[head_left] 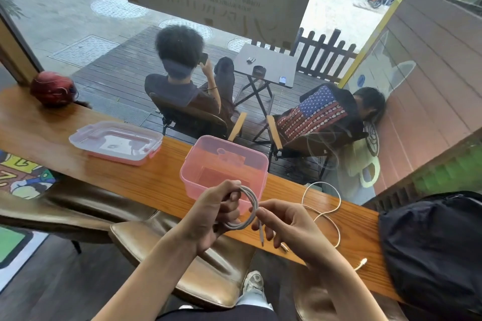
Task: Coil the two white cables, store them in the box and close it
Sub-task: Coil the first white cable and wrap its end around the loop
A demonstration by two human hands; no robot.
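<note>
Left hand (pixel 212 212) held a coiled white cable (pixel 245 210) in several loops, its fingers curled through the coil, just in front of the near wall of the pink box (pixel 227 164). Right hand (pixel 283 221), at 3 o'clock from the coil, pinched the cable with thumb and fingers, and the free plug end hung down below it. The box stood open on the wooden bench (pixel 146 177); it held no cable, and whether a small clear shape at its far wall lay inside I could not tell. Its lid (pixel 116 142) lay apart at 10 o'clock from the box. The second white cable (pixel 328 214) lay loose on the bench at 3 o'clock, near a dark bag (pixel 433 250).
</note>
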